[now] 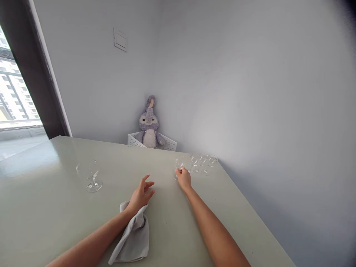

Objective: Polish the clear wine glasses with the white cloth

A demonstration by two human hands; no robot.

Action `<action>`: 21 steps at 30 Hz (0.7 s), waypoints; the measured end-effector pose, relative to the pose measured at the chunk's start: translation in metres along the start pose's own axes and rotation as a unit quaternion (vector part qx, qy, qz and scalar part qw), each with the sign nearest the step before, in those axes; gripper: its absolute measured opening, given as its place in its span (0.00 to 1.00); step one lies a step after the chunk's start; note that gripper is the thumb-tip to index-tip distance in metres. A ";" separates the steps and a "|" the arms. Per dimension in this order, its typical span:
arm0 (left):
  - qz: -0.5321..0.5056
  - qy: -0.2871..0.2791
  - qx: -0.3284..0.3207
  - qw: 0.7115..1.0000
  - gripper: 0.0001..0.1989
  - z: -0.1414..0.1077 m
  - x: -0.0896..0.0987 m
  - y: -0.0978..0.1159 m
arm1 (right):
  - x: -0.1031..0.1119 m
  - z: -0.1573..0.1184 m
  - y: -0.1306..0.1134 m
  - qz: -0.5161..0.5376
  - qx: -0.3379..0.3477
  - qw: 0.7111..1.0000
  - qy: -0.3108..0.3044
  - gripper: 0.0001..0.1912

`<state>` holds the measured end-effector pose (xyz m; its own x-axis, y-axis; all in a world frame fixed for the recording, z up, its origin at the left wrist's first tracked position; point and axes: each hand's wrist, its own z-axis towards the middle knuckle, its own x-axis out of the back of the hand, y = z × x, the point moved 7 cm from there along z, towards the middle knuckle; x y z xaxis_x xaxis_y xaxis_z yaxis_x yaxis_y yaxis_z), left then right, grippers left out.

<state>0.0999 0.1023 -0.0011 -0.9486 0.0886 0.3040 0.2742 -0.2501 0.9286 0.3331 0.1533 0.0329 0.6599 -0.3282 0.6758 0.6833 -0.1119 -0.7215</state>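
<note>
My right hand [184, 178] is closed around the stem of a clear stemmed glass [180, 161], which is upright at the far side of the table. Just right of it, several similar stemmed glasses [204, 160] stand close together near the wall. My left hand [142, 194] is open, its fingers apart and holding nothing, above a crumpled grey cloth [133, 237]. The left forearm covers part of that cloth. Farther left, one more stemmed glass [94, 181] stands alone on the table.
The pale green table [55, 215] meets the wall along its right edge. Beyond its far edge, a purple plush toy [149, 128] sits in a white perforated basket [169, 144] in the corner. A window with a dark frame [36, 70] is at the left.
</note>
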 end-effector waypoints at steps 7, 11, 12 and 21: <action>-0.005 -0.006 0.003 1.000 0.26 -0.001 0.001 0.002 | 0.004 0.024 0.021 0.027 -0.050 0.998 0.017 0.14; -0.008 0.000 -0.001 1.000 0.25 0.000 0.001 0.002 | 0.006 0.032 0.024 0.045 -0.056 0.997 0.028 0.13; -0.006 0.002 -0.002 1.000 0.25 0.000 0.002 0.002 | 0.006 0.032 0.025 0.051 -0.056 0.997 0.031 0.13; -0.004 0.045 -0.059 0.997 0.21 -0.007 0.010 0.025 | 0.020 -0.004 0.026 0.134 -0.020 0.989 0.067 0.16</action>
<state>0.0963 0.0901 0.0239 -0.9626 0.0052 0.2710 0.2507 -0.3628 0.8975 0.3629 0.1397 0.0270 0.7662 -0.4720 0.4361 0.4756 -0.0399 -0.8788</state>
